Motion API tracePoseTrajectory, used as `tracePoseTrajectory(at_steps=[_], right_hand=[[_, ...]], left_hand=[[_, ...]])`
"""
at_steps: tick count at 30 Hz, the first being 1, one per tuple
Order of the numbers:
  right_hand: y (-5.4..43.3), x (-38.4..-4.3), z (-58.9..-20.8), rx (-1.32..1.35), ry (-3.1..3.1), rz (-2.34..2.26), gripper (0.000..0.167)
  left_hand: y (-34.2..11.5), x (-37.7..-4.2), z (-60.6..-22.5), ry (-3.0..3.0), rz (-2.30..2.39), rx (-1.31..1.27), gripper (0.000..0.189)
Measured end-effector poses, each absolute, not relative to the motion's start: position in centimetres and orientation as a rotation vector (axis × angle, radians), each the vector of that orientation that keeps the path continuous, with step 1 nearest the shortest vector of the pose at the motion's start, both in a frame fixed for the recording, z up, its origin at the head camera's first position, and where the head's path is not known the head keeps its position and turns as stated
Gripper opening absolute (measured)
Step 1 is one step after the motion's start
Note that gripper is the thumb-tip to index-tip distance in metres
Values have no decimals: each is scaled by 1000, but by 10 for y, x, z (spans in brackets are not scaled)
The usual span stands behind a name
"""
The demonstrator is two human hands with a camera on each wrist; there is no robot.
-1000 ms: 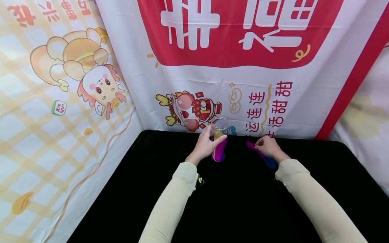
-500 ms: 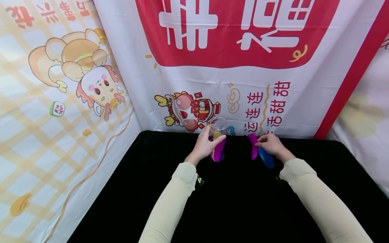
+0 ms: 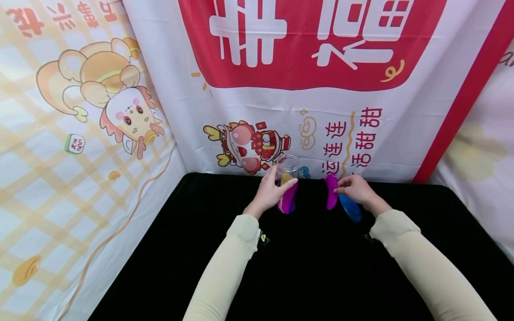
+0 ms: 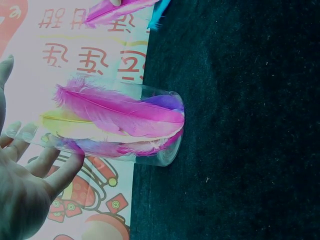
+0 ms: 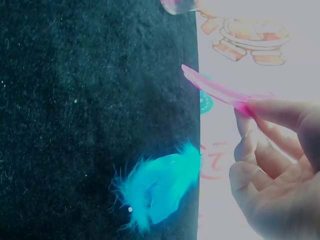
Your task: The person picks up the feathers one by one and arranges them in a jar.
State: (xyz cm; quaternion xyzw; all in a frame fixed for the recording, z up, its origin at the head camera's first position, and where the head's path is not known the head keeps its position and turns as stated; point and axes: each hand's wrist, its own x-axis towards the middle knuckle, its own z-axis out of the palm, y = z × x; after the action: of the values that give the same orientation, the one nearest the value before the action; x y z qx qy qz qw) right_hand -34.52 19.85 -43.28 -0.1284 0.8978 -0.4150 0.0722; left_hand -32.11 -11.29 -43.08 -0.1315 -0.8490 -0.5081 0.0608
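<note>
My left hand (image 3: 270, 192) grips a clear plastic jar (image 3: 288, 164) around its side near the table's back edge. Inside it lean several feathers, among them a magenta feather (image 4: 120, 107), a yellow feather (image 4: 65, 123) and a purple one (image 4: 167, 101). To the right of the jar, my right hand (image 3: 358, 191) pinches another magenta feather (image 3: 331, 192) between thumb and fingertips, its length upright in the head view. Just below that hand a fluffy blue feather (image 5: 162, 185) lies on the black cloth.
A black cloth (image 3: 313, 267) covers the table. White printed fabric (image 3: 257, 107) hangs directly behind its back edge, and a yellow checked sheet (image 3: 88, 196) hangs along the left side.
The magenta feather in my right hand has swung from a slant over the blue feather to upright, now beside it and slightly left. My left hand stays on the jar.
</note>
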Motion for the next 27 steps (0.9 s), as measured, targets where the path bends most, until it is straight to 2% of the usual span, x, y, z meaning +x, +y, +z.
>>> tracePoseTrajectory(at_steps=[14,27], right_hand=[[193,-338,-417,-359,2626,-1361,27],[188,-332,-407,-389,2681,-1351,25]], left_hand=[[-114,-323,-429,-2563,-1504,-398,79],[-113,-324,-432,-2554,-1508,-413,73]])
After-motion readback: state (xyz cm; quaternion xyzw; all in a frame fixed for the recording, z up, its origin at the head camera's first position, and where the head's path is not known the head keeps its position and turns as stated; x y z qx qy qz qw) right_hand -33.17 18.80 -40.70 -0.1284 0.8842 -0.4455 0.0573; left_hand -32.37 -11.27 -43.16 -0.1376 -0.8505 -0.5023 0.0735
